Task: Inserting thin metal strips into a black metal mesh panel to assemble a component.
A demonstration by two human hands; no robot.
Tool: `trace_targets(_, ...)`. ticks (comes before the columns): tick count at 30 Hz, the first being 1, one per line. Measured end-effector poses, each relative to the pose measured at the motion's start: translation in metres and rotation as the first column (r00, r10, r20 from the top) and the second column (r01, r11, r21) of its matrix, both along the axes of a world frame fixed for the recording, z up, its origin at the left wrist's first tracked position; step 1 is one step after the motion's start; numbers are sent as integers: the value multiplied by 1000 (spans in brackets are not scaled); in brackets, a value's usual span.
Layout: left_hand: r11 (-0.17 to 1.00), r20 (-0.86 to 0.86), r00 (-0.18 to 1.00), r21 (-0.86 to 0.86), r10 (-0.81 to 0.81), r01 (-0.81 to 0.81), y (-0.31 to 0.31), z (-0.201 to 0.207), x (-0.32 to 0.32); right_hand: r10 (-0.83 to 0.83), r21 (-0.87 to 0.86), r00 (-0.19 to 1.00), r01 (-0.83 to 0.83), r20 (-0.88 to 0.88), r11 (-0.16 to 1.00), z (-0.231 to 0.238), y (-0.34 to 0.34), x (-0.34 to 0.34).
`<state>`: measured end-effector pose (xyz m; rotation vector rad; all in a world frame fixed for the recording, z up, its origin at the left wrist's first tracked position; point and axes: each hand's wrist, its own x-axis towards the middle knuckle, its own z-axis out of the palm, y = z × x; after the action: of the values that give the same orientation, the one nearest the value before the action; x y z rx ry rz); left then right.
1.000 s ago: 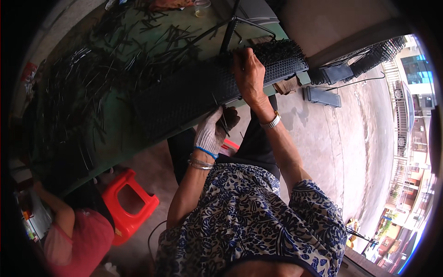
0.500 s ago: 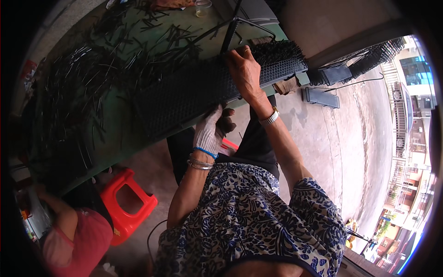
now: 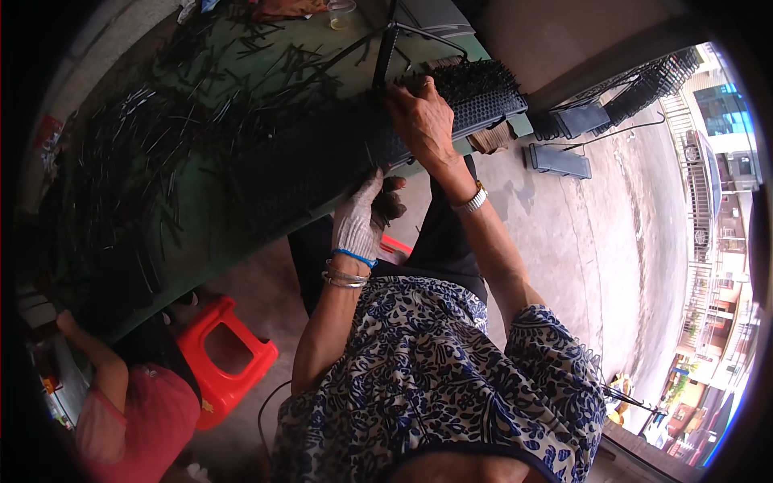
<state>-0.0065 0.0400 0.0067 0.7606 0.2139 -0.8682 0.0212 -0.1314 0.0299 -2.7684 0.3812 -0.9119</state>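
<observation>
A long black perforated panel (image 3: 322,173) lies along the near edge of the green table, its right part covered with upright black bristle-like pieces (image 3: 483,79). My bare right hand (image 3: 427,125), with a metal watch at the wrist, is on the panel beside the bristled part. Its fingers are bent together, and what they pinch is hidden. My left hand (image 3: 362,211), in a pale knitted glove with bare, darkened fingertips, is curled at the panel's near edge below the right hand. Whatever is inside its fingers cannot be made out.
Many loose thin black strips (image 3: 137,137) are strewn over the green table (image 3: 197,262). A black metal frame (image 3: 388,52) stands behind the panel. A red plastic stool (image 3: 221,386) and a person in a pink top (image 3: 157,410) are at lower left. Grey trays (image 3: 560,161) lie on the right.
The panel and both hands appear slightly further left in the picture, as does the table. My right hand remains at the edge of the bristled part, fingers still bent.
</observation>
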Motion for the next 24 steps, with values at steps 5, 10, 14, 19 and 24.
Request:
trace_targets(5, 998, -10, 1000, -58, 8, -8, 5, 1, 1, 248, 425, 884, -63, -397, 903, 27, 2, -23)
trace_targets(10, 996, 73, 994, 26, -82, 80, 3, 10, -3, 589, 878, 803, -219, -85, 426, 25, 4, -42)
trace_targets(14, 987, 106, 982, 59, -156, 151, 5, 12, 1, 594, 928, 797, -134, -107, 347, 32, 1, -43)
trace_targets(19, 990, 94, 986, 27, -139, 137, 4, 16, 6, 578, 888, 814, -222, -58, 402, 21, -2, -41)
trace_targets(24, 985, 95, 981, 48, -171, 167, 4, 15, 8, 529, 928, 849, -194, -4, 318, 22, -2, -44)
